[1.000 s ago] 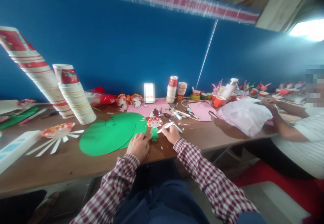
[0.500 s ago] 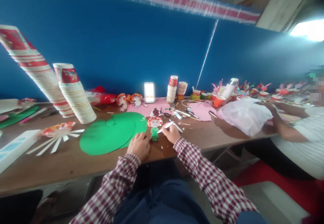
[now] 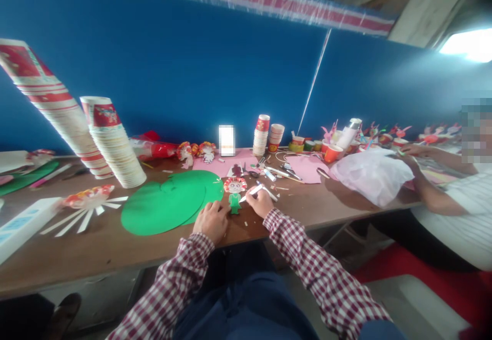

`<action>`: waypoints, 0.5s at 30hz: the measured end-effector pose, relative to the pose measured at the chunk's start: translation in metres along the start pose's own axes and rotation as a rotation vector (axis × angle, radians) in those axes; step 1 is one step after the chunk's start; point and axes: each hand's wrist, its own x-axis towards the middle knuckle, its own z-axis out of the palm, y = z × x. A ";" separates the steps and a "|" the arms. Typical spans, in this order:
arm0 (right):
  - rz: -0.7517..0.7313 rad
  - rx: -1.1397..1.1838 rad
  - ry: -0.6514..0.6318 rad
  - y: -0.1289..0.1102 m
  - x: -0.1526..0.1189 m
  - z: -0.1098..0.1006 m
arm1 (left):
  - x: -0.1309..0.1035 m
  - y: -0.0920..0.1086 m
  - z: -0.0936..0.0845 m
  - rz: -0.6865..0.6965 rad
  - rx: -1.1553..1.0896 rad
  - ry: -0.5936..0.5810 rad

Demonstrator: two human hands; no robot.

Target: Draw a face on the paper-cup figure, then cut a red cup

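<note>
A small paper doll (image 3: 234, 202), with a red, orange and white frilled head and a green outfit, lies flat on the table in front of me. My right hand (image 3: 262, 204) is closed around a white marker (image 3: 249, 193), its tip at the doll's right side. Just left of the doll, my left hand (image 3: 211, 221) rests palm down, fingers laid at its edge; whether they press on it I cannot tell. Green paper circles (image 3: 165, 204) lie beside my left hand.
Tall stacks of paper cups (image 3: 113, 142) stand at the left, near a fringed paper piece (image 3: 90, 199). Behind the doll are pink sheets (image 3: 307, 170), pens and scissors. A white plastic bag (image 3: 374, 176) lies at the right, beside a co-worker's arm (image 3: 432, 191).
My hands, the marker and the doll look almost unmoved. At the right, the co-worker's head has shifted left and their far hand has moved slightly.
</note>
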 end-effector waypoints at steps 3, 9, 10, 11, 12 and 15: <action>0.005 0.027 0.005 0.003 0.001 0.000 | 0.000 0.000 0.000 0.001 0.000 0.006; 0.029 0.119 0.010 0.011 0.003 0.002 | 0.000 -0.001 0.001 -0.002 -0.011 -0.001; 0.030 0.130 0.017 0.011 0.002 0.002 | 0.000 -0.001 0.001 0.001 -0.012 0.001; 0.029 0.139 0.024 0.010 0.002 0.002 | 0.000 -0.002 0.001 0.004 -0.013 0.004; 0.026 0.145 0.032 0.008 0.001 0.002 | 0.000 -0.002 0.002 0.007 -0.014 0.011; 0.016 0.158 0.051 0.001 -0.003 0.001 | 0.000 -0.003 0.002 0.014 -0.019 0.031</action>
